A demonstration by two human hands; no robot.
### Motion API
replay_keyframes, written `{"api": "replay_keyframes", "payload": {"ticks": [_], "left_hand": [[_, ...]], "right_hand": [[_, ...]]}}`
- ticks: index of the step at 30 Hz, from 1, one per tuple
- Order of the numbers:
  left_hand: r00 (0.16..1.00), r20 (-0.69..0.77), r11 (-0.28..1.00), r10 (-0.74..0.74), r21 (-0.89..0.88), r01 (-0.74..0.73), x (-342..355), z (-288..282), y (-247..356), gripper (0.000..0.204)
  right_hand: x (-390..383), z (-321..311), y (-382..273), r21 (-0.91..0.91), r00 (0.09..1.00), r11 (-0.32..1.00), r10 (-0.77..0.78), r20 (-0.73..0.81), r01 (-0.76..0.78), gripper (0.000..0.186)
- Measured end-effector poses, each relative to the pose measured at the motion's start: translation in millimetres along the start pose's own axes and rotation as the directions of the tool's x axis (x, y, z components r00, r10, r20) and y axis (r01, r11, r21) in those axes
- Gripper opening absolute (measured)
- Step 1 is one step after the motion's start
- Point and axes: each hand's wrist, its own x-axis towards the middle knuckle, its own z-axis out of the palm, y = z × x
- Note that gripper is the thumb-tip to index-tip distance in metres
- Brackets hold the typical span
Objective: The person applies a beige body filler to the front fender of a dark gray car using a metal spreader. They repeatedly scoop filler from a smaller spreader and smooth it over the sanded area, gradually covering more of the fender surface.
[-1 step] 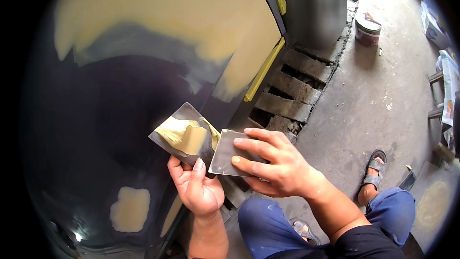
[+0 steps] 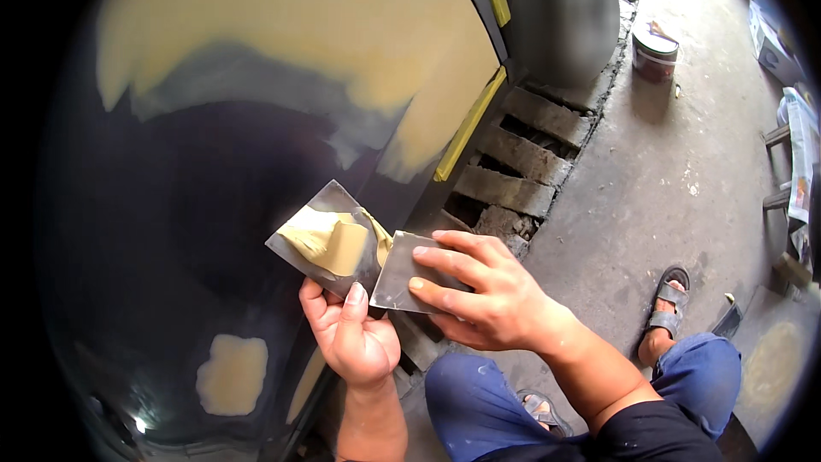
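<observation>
My left hand (image 2: pixel 357 338) grips a square metal spreader plate (image 2: pixel 333 195) tilted cornerwise, bearing a thick mound of pale yellow putty (image 2: pixel 342 244). My right hand (image 2: pixel 483 291) is closed on a second flat metal spreader (image 2: pixel 395 287), fingertips on its face, held against the first plate's right side at the putty. Behind both, on the left, is a dark car panel (image 2: pixel 180 171) with large sanded beige filler areas (image 2: pixel 291 8), a small filler patch (image 2: pixel 231 372) lower down, and yellow masking tape (image 2: pixel 469 124) along its edge.
Broken concrete slats (image 2: pixel 534 145) run beside the car. A lidded can (image 2: pixel 654 56) stands on the grey floor (image 2: pixel 616 205). A rack with paper (image 2: pixel 800 154) lines the far right. My knees and sandaled feet (image 2: pixel 667 316) are at the bottom.
My right hand and its spreader have shifted very slightly to the left. The rest looks the same.
</observation>
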Motion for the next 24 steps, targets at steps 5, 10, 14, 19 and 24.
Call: {"api": "replay_keyframes", "payload": {"ticks": [5,10,14,19,24], "left_hand": [[0.982,0.039,0.981,0.186,0.057,-0.188,13.1,-11.0,9.6,0.047],[0.972,0.007,0.966,0.236,0.112,-0.235,29.4,-60.9,37.8,0.045],[0.96,0.003,0.931,0.28,0.242,-0.272,32.8,-87.7,47.6,0.045],[0.961,0.046,0.924,0.272,0.264,-0.275,34.1,-103.1,48.8,0.045],[0.956,0.009,0.921,0.294,0.264,-0.286,34.1,-108.1,43.6,0.045]], "right_hand": [[-16.3,18.2,41.1,0.202,0.986,0.968,0.163,-0.046,-0.151,0.046],[-7.2,34.4,83.2,0.857,0.686,0.334,0.727,0.032,-0.393,0.058],[7.9,51.0,110.3,0.718,0.677,0.545,0.723,-0.14,-0.433,0.058],[20.3,72.9,104.0,0.414,0.67,0.7,0.701,-0.244,-0.582,0.062],[21.4,86.7,86.3,0.415,0.663,0.69,0.711,-0.235,-0.593,0.06]]}}
